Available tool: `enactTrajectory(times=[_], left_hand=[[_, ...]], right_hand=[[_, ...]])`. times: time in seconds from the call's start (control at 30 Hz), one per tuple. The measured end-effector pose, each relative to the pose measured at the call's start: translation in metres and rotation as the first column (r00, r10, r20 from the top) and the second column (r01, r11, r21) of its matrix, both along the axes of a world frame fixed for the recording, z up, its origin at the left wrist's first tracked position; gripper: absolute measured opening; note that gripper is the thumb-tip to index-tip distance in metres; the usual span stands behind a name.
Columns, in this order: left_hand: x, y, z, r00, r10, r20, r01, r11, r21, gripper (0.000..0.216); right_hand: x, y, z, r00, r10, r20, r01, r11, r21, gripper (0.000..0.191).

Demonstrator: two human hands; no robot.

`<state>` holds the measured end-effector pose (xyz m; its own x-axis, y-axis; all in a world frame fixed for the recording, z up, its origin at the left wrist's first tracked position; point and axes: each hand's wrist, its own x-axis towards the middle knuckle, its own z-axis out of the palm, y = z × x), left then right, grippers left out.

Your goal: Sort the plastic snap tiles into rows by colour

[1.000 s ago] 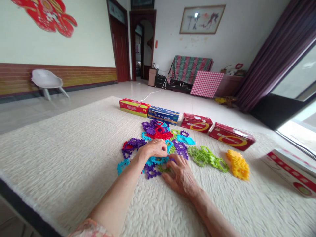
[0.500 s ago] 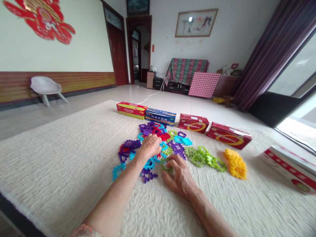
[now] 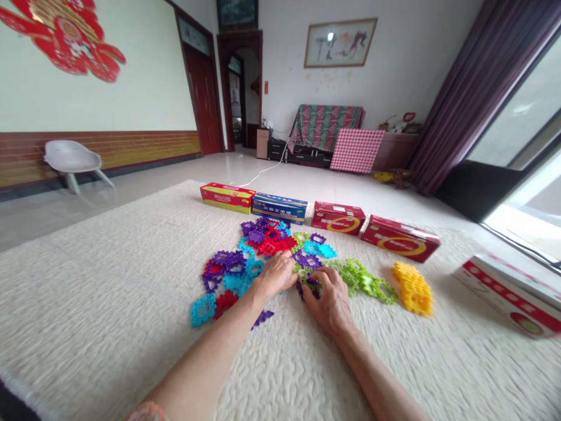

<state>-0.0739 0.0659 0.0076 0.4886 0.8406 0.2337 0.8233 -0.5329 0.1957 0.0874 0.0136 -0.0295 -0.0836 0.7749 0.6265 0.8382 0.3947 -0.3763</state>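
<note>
A pile of notched plastic building tiles in several colours lies on the textured cream cover. My left hand [image 3: 277,275] reaches into its right side, fingers bent down and pressed together beside a green tile; what they pinch, if anything, is hidden. Close by on the right, my right hand [image 3: 329,297] is curled with thumb and fingers around a green notched tile [image 3: 309,283], above purple pieces. Red tiles [image 3: 274,241] and purple tiles [image 3: 230,261] lie beyond and left of my hands. Light-blue tiles [image 3: 203,310] are at the near left.
Green tiles [image 3: 366,280] lie together right of my right hand, then a stack of yellow tiles [image 3: 412,287]. Behind the pile stand a red-yellow box [image 3: 228,199], a blue box [image 3: 279,209] and two red boxes [image 3: 400,238]. A white-red box [image 3: 512,295] sits at the right.
My left hand has moved right and slightly nearer, toward my right hand. My right hand has shifted a little right with the green tile. A red tile shows at the near left.
</note>
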Motion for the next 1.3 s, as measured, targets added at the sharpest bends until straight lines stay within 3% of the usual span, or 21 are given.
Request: enactTrajectory(times=[0.17,0.33,0.5,0.67,0.83,0.93,1.07,1.2,1.3], left_hand=[[0.001,0.004,-0.001,1.000,0.004,0.013,-0.004,0.999,0.038,0.013],[0.005,0.010,0.001,0.983,-0.029,0.184,0.005,0.991,0.132,0.019],[0.012,0.006,0.007,0.933,0.018,0.359,-0.046,0.996,0.070,0.018],[0.020,-0.003,0.018,0.785,0.061,0.616,0.032,0.990,-0.139,0.027],[0.026,-0.007,0.015,0.539,0.237,0.808,0.243,0.875,-0.419,0.033],[0.030,-0.008,0.010,0.413,0.308,0.857,0.366,0.805,-0.466,0.035],[0.036,-0.010,0.006,0.308,0.341,0.888,0.422,0.788,-0.448,0.036],[0.045,-0.015,0.006,0.318,0.263,0.911,0.482,0.782,-0.395,0.035],[0.051,-0.016,0.004,0.397,0.183,0.899,0.387,0.855,-0.345,0.034]], right_hand=[[0.002,0.003,0.000,0.986,0.061,-0.154,-0.053,0.997,0.057,0.018],[0.003,0.004,0.002,0.943,0.082,-0.322,-0.056,0.995,0.087,0.022],[0.002,0.003,0.003,0.929,0.102,-0.356,-0.080,0.994,0.075,0.027],[0.000,0.001,0.006,0.922,0.146,-0.359,-0.101,0.985,0.139,0.030],[0.000,-0.003,0.012,0.899,0.182,-0.398,-0.128,0.979,0.158,0.031],[0.002,-0.003,0.014,0.895,0.193,-0.403,-0.141,0.978,0.156,0.026],[0.006,0.001,0.014,0.894,0.183,-0.408,-0.125,0.978,0.165,0.027],[0.010,0.004,0.013,0.878,0.175,-0.445,-0.113,0.980,0.162,0.030],[0.014,0.005,0.010,0.879,0.133,-0.459,-0.095,0.990,0.105,0.027]])
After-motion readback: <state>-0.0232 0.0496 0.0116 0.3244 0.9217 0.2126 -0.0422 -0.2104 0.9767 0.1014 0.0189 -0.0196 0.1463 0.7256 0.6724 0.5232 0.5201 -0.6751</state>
